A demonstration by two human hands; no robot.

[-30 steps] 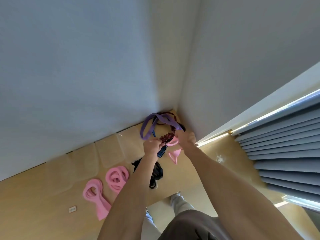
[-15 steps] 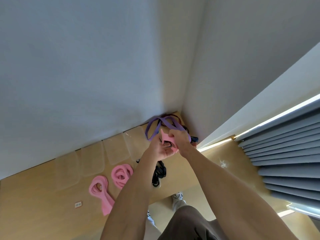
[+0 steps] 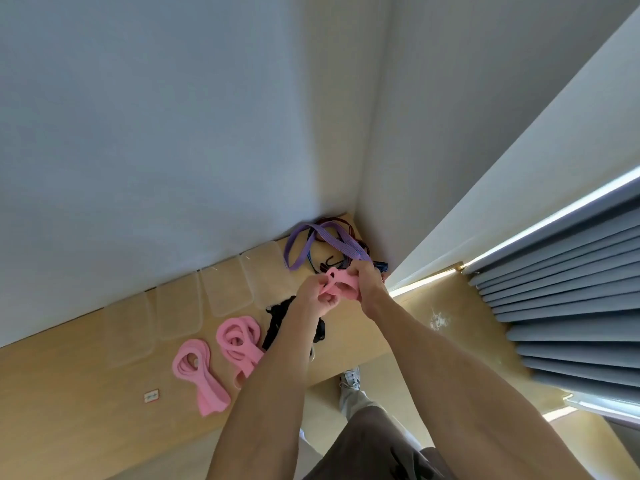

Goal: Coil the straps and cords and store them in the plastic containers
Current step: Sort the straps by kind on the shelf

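Observation:
Both hands hold one pink strap (image 3: 341, 282) above the wooden table (image 3: 79, 386). My left hand (image 3: 313, 297) grips its lower part and my right hand (image 3: 369, 282) pinches its upper loop. Two more pink straps lie on the table, one (image 3: 199, 374) at the left and a coiled one (image 3: 239, 339) beside it. A black cord bundle (image 3: 277, 323) sits partly hidden behind my left forearm. A purple strap (image 3: 322, 240) with dark cords lies in the far corner. Several clear plastic containers (image 3: 225, 289) stand in a row along the wall.
Walls close the table at the back and right corner. Grey blinds (image 3: 561, 296) hang at the right. A small white label (image 3: 151, 396) lies on the table. The table's front edge runs above my leg and shoe (image 3: 349, 379).
My hands have left the purple strap and dark cords in the corner, come together on a pink strap and gathered it between them. The camera has tilted a little.

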